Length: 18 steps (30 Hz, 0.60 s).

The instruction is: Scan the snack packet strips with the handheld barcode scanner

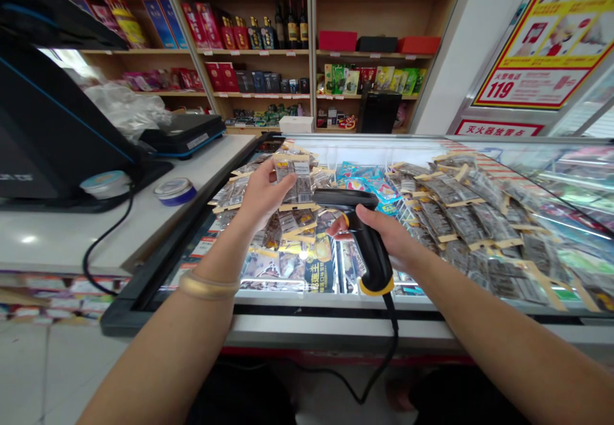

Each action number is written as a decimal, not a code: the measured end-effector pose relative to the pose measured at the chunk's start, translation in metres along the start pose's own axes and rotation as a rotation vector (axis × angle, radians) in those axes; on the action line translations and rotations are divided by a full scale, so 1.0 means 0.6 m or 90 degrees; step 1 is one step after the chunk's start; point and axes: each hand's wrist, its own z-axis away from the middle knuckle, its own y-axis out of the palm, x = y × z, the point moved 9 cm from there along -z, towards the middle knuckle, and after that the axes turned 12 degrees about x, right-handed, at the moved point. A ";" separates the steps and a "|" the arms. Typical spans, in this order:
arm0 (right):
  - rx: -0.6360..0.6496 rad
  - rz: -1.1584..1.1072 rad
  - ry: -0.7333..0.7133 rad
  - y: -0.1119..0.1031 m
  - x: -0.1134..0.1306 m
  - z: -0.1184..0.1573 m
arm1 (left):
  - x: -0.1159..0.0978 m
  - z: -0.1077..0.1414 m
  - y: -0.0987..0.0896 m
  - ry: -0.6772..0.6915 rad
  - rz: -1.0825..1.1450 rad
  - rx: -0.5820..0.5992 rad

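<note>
My left hand (263, 193) holds a small clear snack packet (298, 181) with tan edges by its left side, over a pile of similar packets (235, 193). My right hand (386, 233) is wrapped round the handle of a black and yellow barcode scanner (371, 246). The scanner's head points left toward the packet, close to its right edge without clearly touching. A black cable hangs from the handle. More packets (460, 214) lie on the glass freezer top to the right. Blue packets (367, 185) are behind the scanner.
A white counter (139, 239) on the left bears a black register (43, 124), a scale (185, 132) and a round blue-rimmed tin (174, 191). Stocked shelves (259, 51) stand behind the freezer. The freezer's dark frame (144, 284) runs along its left side.
</note>
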 end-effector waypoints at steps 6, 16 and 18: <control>0.021 -0.016 -0.003 0.002 -0.002 -0.001 | 0.006 -0.005 0.000 -0.003 -0.008 0.013; -0.062 -0.047 -0.134 -0.033 0.074 0.033 | -0.012 -0.007 0.074 -0.076 0.207 0.033; -0.097 -0.028 -0.174 -0.062 0.111 0.066 | -0.036 -0.017 0.123 -0.068 0.224 0.071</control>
